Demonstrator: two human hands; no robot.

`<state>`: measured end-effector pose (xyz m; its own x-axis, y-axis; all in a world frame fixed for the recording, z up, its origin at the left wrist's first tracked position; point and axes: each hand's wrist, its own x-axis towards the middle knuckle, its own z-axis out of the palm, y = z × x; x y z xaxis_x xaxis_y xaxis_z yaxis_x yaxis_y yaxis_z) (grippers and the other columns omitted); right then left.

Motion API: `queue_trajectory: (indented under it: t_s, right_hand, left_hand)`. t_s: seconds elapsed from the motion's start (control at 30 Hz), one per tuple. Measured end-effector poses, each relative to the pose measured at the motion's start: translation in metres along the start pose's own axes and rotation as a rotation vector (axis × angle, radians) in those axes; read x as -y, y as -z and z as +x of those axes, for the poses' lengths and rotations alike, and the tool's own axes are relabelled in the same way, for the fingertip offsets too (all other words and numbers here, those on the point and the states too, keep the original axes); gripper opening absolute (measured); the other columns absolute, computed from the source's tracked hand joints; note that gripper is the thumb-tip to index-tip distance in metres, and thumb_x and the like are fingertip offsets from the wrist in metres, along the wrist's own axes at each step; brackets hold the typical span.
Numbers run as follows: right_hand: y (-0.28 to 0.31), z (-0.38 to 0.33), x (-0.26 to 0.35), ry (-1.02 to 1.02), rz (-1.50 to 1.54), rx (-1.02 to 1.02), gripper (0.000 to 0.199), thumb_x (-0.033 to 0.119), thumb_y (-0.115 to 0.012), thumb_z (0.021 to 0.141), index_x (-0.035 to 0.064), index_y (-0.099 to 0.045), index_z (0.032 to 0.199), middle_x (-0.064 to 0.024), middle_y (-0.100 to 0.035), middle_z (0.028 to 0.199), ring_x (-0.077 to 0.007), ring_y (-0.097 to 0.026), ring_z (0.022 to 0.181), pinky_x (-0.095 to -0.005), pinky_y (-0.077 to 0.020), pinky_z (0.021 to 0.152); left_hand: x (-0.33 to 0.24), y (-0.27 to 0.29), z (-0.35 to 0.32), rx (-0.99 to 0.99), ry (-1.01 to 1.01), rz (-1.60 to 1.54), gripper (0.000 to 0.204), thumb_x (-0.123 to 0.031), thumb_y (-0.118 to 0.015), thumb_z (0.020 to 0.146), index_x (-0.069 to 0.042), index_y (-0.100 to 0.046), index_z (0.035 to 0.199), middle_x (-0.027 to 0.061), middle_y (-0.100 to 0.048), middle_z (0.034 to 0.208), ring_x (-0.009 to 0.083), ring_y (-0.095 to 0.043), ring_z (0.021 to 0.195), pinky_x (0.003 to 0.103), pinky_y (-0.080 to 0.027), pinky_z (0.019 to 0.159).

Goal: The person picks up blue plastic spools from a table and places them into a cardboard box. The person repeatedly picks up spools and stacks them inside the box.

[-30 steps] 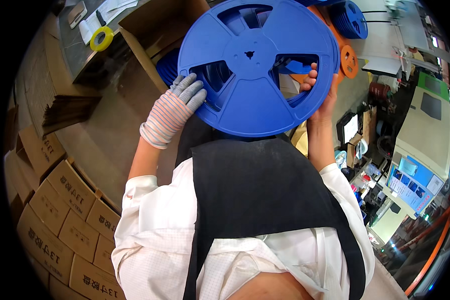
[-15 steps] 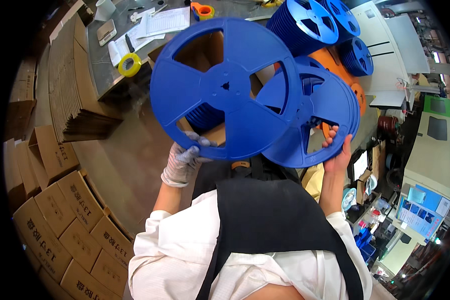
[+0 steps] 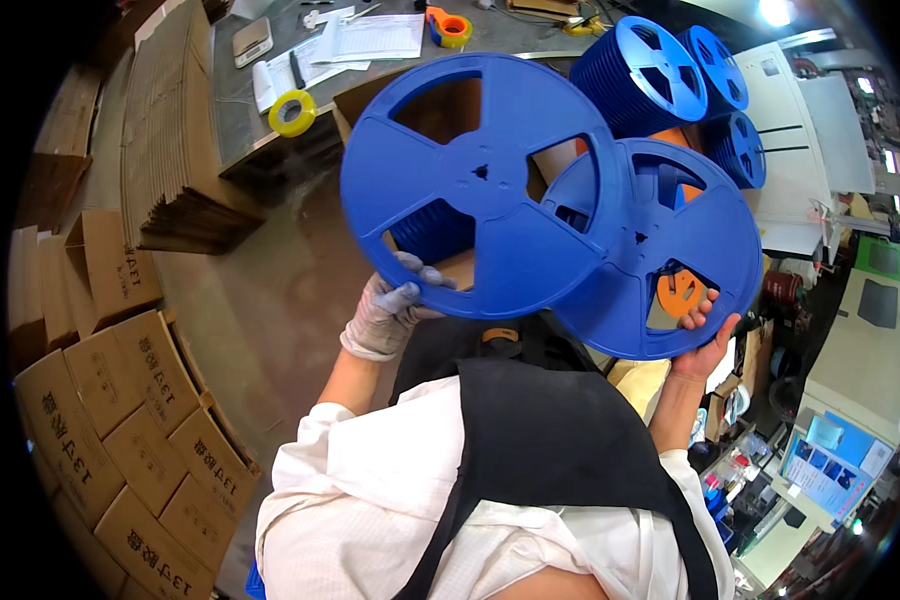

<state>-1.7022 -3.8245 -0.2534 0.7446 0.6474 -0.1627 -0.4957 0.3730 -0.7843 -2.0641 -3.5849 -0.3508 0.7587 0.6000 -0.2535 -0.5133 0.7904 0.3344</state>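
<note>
My left hand (image 3: 398, 302), in a pale glove, grips the lower left rim of a large blue reel (image 3: 530, 245) with wide cut-out windows. Bare, my right hand (image 3: 705, 335) pinches the lower right rim of a second blue reel (image 3: 610, 300), fingers curled through its window. The left reel overlaps the front of the right one's left side. Behind the left reel, an open cardboard box (image 3: 352, 100) shows in part, with several blue reels (image 3: 425, 228) standing inside it; most of the box is hidden.
Stacks of blue reels (image 3: 610, 85) stand at the back right. On the grey table (image 3: 235, 110) are yellow tape (image 3: 292, 113), a tape dispenser (image 3: 452, 28), papers (image 3: 370, 38) and a small scale (image 3: 253, 42). Flattened cartons (image 3: 170, 130) and stacked boxes (image 3: 140, 450) line the left.
Both reels sit farther right and slightly lower in the picture, as does the whole scene. The right reel has turned more face-on, its windows and hub now plainer. Both hands keep their hold.
</note>
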Motion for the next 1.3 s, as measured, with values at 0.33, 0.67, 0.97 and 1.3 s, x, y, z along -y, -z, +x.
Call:
queue_trajectory:
  t_s: [0.33,0.67,0.97,1.3]
  right_hand:
    - [-0.006,0.008,0.001,-0.047,0.193,0.011,0.057,0.049,-0.054,0.090,-0.0016,-0.049,0.117,-0.0061,-0.057,0.089,-0.0130,-0.052,0.068,-0.0267,-0.0440,0.061]
    - [-0.021,0.015,-0.005,-0.276,0.430,0.119,0.058,0.045,-0.051,0.093,-0.0042,-0.046,0.122,-0.0096,-0.059,0.092,-0.0148,-0.055,0.073,-0.0298,-0.0481,0.066]
    - [-0.045,0.036,-0.006,-0.340,0.156,0.178,0.061,0.045,-0.038,0.097,-0.0087,-0.043,0.126,-0.0211,-0.060,0.115,-0.0271,-0.065,0.094,-0.0384,-0.0565,0.080]
    - [-0.065,0.026,-0.018,-0.339,-0.482,-0.127,0.042,0.034,-0.051,0.095,-0.0046,-0.055,0.112,-0.0154,-0.066,0.096,-0.0207,-0.066,0.077,-0.0310,-0.0538,0.069]
  left_hand:
    - [0.012,-0.018,0.032,-0.103,-0.524,0.803,0.031,0.014,-0.053,0.075,-0.008,-0.050,0.096,0.0146,-0.063,0.107,0.0291,-0.056,0.112,0.037,-0.042,0.097]
    - [0.051,-0.043,0.046,0.365,-0.915,1.977,0.033,-0.004,-0.061,0.069,-0.005,-0.053,0.101,0.0148,-0.059,0.113,0.0434,-0.049,0.114,0.058,-0.033,0.100]
    - [0.050,-0.038,0.055,0.621,-0.616,1.781,0.041,0.002,-0.062,0.067,-0.002,-0.056,0.107,0.0168,-0.062,0.113,0.0375,-0.056,0.109,0.044,-0.042,0.098]
    - [0.027,-0.025,0.046,-0.246,-0.076,0.082,0.022,-0.012,-0.063,0.086,-0.006,-0.056,0.106,0.0087,-0.064,0.097,0.0260,-0.062,0.095,0.046,-0.047,0.096]
